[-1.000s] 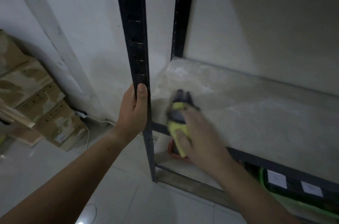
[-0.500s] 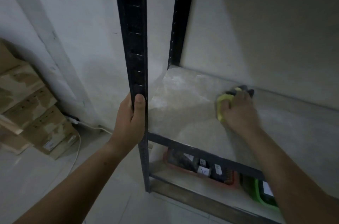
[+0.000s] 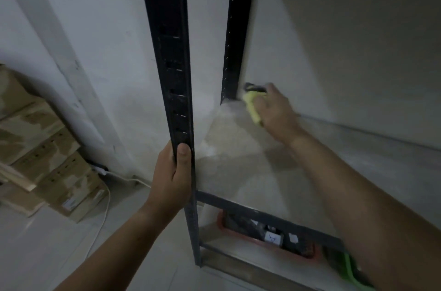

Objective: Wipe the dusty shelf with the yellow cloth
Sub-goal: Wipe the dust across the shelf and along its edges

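Cloth [image 3: 253, 108]: yellow, with a dark grey part at its far end, bunched under your right hand [image 3: 278, 113] at the left rear corner of the shelf [image 3: 243, 171]. It lies on the board, just beside the foot of the rear post [image 3: 235, 40] and close to the back wall [image 3: 346, 40]. Its visible part is a narrow strip. The long axis runs front to back, slightly slanted. The near end points toward you and a little right. The far, dark end points at the corner where post and wall meet. Most of the cloth is hidden beneath your palm.

Your right hand lies knuckles up, fingers curled over the cloth, pressing it to the board. The forearm reaches in from the lower right, above the shelf.

Your left hand [image 3: 171, 178] is wrapped round the front post [image 3: 170, 64], just above shelf level, thumb upright on the post's face. The post is black, slotted and upright.

Shelf surface: pale and mottled, whiter toward the left rear, greyer nearer the front edge.

Below the shelf: a red tray [image 3: 220, 220] holding dark items with white labels, not legible. A green bin [image 3: 348, 271] sits to its right, partly behind your forearm.

Left of the rack: stacked cardboard boxes [image 3: 40, 145] on the floor [image 3: 47, 255], with a white cable [image 3: 105, 202] running beside them.
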`<state>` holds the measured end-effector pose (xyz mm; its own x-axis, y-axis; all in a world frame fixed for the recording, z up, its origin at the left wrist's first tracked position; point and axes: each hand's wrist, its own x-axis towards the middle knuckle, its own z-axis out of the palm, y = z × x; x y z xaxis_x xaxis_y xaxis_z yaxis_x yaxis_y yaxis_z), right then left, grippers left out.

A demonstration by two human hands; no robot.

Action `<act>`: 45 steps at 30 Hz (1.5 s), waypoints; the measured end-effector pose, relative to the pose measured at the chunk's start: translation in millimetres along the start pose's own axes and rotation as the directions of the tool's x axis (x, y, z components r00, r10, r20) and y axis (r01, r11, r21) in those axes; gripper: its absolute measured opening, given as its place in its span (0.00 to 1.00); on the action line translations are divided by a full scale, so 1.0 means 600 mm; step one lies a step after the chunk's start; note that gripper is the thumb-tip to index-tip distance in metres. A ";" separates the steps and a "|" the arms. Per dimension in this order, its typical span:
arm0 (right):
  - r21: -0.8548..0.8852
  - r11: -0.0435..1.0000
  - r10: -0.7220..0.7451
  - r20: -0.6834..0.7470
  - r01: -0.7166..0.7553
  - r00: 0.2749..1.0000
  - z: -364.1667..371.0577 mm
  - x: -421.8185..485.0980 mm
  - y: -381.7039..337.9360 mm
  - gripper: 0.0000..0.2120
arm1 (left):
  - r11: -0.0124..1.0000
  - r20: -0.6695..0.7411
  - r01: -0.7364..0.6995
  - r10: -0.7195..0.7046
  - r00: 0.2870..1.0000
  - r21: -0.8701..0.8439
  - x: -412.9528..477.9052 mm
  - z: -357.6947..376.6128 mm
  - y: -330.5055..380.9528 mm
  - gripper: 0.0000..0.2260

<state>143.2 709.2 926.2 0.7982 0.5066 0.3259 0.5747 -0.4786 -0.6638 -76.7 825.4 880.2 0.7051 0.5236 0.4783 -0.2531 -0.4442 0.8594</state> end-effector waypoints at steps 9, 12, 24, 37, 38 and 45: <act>-0.430 0.864 0.268 -0.049 -0.262 0.962 -0.021 -0.021 0.128 0.20 | 1.000 -0.021 -0.022 0.022 1.000 -0.009 0.003 0.005 -0.004 0.21; -0.414 0.905 0.114 0.011 -0.099 0.993 0.068 -0.002 0.050 0.18 | 0.999 -0.015 -0.028 0.027 1.000 -0.021 0.003 0.004 -0.011 0.19; -0.129 0.989 0.077 0.002 -0.076 0.997 0.055 0.057 0.015 0.13 | 0.999 -0.025 -0.047 0.047 0.999 -0.017 0.003 0.003 -0.008 0.17; 0.030 0.997 -0.072 0.167 0.068 0.983 0.030 -0.065 -0.053 0.17 | 1.000 0.006 0.004 -0.004 1.000 -0.015 0.003 -0.004 -0.005 0.22; -0.098 0.995 -0.025 0.118 0.036 0.993 0.002 -0.065 -0.033 0.16 | 1.000 0.015 0.005 -0.004 1.000 -0.020 0.003 -0.004 -0.002 0.22; -0.391 0.911 0.264 0.305 -0.133 0.915 -0.092 -0.209 0.069 0.25 | 0.997 0.038 0.007 -0.004 0.999 -0.075 0.000 -0.003 -0.004 0.25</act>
<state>76.7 586.2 894.9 0.8271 0.5559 -0.0825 0.4880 -0.7833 -0.3851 -77.3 828.0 878.4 0.7308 0.4970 0.4679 -0.2976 -0.3849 0.8737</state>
